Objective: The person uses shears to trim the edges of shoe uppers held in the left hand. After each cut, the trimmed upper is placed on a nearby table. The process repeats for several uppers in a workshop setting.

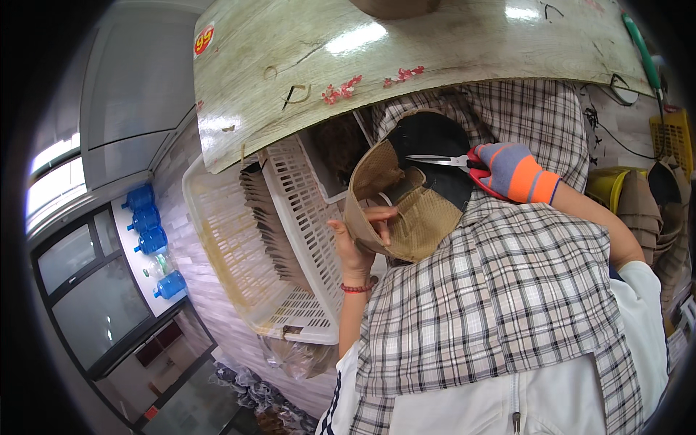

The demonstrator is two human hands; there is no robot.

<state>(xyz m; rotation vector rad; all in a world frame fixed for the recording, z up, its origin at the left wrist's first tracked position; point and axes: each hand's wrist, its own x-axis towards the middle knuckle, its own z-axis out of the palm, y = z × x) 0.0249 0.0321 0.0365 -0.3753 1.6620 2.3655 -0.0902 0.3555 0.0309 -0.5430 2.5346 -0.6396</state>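
My left hand [357, 254] grips the rim of a tan cap [428, 221], fingers inside the crown and thumb outside. The cap is tipped so its meshed inside faces me, and its black brim [438, 134] points away above my lap. In an orange and grey glove, my right hand [515, 174] is closed round the red handles of a pair of scissors [451, 161]. Their blades point left across the black brim, parted slightly. I cannot tell whether the blades touch a thread. A checked cloth [478, 283] covers my lap and front.
A wood-patterned table [449, 43] stands ahead. To the left, a white plastic basket [210, 232] holds a row of stacked tan pieces [268, 225]. More tan caps [634, 203] are piled at the right, near a yellow crate [670, 138]. Blue water bottles [152, 239] line the far left.
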